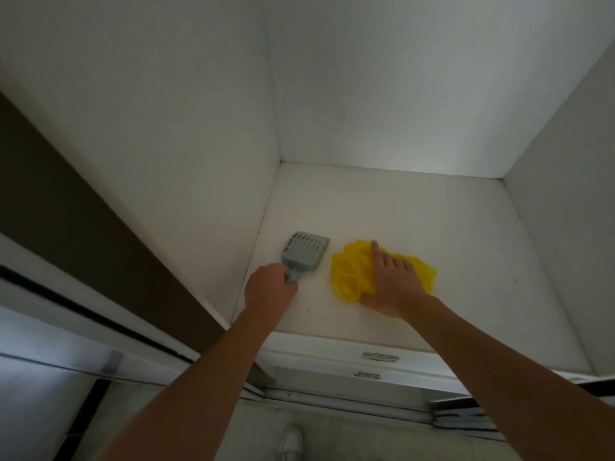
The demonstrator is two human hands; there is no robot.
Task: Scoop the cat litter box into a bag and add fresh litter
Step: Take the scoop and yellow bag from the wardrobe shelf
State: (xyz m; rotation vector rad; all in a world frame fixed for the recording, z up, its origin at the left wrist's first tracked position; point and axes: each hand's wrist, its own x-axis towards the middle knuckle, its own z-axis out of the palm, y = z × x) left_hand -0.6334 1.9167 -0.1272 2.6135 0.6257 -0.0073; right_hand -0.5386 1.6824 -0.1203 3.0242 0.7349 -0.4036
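Fingers (375, 251) of the right hand (394, 287) lie straight on a yellow bag (349, 274); the left hand (269, 287) grips a litter scoop (304, 252).
Both things rest on a white shelf (416, 221). The bag is thin, bright yellow plastic, crumpled under and around the right fingers. Just left of them, apart from the bag, the pale grey-blue scoop lies flat with its slotted head pointing away and its short handle wrapped by the curled left fingers.
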